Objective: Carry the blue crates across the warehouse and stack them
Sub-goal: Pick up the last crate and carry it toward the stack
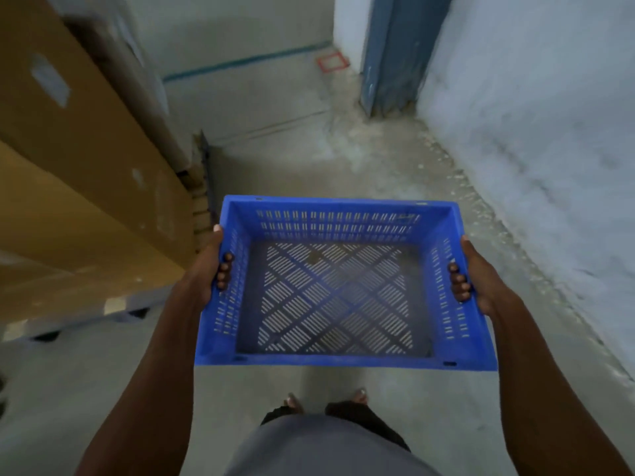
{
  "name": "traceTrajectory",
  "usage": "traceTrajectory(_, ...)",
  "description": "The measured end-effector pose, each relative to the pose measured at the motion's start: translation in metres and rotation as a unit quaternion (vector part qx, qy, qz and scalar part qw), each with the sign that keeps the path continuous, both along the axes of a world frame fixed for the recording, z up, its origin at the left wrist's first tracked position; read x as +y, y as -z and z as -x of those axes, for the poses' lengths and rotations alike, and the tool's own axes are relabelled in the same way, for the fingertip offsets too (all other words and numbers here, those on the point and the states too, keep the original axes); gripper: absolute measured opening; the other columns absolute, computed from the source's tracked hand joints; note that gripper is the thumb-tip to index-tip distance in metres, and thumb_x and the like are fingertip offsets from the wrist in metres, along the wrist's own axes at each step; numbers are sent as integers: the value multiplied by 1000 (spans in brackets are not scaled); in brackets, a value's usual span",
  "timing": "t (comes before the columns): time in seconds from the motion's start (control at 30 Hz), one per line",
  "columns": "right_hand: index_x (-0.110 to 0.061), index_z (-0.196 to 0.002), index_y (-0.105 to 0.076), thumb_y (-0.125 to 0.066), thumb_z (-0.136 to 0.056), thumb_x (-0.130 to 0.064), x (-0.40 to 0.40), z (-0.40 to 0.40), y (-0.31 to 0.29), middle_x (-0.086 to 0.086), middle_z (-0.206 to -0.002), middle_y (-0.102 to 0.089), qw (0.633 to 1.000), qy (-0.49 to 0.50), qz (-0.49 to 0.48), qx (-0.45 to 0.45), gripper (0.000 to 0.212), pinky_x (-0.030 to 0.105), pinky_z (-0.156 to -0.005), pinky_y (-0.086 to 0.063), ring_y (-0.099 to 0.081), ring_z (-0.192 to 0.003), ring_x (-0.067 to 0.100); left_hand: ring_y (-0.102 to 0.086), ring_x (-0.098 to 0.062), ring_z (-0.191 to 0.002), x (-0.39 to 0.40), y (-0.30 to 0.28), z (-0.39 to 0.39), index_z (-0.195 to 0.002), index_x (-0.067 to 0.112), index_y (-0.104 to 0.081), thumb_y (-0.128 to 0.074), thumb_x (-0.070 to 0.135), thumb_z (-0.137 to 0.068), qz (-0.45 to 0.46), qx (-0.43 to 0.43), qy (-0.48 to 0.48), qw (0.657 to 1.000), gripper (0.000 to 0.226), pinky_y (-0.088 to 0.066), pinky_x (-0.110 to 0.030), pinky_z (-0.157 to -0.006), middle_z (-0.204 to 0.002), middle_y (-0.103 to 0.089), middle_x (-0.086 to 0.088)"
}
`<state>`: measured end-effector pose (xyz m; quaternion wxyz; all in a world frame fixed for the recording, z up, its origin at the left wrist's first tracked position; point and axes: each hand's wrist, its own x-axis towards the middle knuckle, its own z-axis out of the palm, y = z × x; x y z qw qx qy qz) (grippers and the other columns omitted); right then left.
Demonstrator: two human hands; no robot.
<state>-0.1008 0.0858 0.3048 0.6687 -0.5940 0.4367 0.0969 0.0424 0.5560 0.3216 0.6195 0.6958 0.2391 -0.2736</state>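
Bare concrete floor (261, 139) runs ahead through a narrow passage, and over it, held out in front of the body, is one empty blue crate (343, 286), level and open side up, its slotted base showing the floor through it. The left hand (209, 269) is closed on the left wall with fingers hooked through the handle slot; the right hand (476, 274) grips the right wall the same way. Outward from the crate, stacked cardboard boxes (79, 159) crowd the left side, a pale rough wall (536, 132) closes the right, and a blue door frame (395, 53) stands ahead. No stack is in view, so this looks like mid-carry. Likely risks: clipping a box corner or scraping the wall in this tight lane
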Motion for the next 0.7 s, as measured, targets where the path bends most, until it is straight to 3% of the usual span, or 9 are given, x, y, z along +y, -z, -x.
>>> traceTrajectory(0.27,-17,-69,-43,-53,-55,-93,-69,98,-24,-2,-53,-25,990,138,15,-14,78,20,-38,-20,-17,-41,13,-21,-10,-40,-139,-27,-36,-68,21,-42,-40,88,-81,-17,-38,153,987,68,-19,-19,-36,-50,-28,6)
traceTrajectory(0.4,-17,-70,-43,-46,-75,-87,-90,159,-27,-3,-51,-25,973,229,17,-22,71,20,-37,-21,-18,-40,13,-21,-11,-40,-216,-32,-46,-68,20,-43,-41,89,-80,-15,-42,253,967,69,-20,-19,-36,-53,-27,4)
traceTrajectory(0.57,-16,-70,-44,-44,-80,-84,-81,244,-32,-2,-51,-27,931,364,16,-21,68,20,-37,-23,-22,-39,12,-20,-12,-41,-320,-35,-48,-68,19,-42,-42,90,-78,-8,-38,406,913,71,-21,-20,-37,-56,-26,3)
traceTrajectory(0.7,-17,-70,-43,-42,-82,-83,-43,309,-41,-2,-50,-28,877,481,15,-20,67,20,-38,-21,-22,-38,12,-21,-11,-39,-401,-42,-25,-68,19,-43,-39,87,-82,0,-38,522,852,70,-21,-19,-37,-54,-26,4)
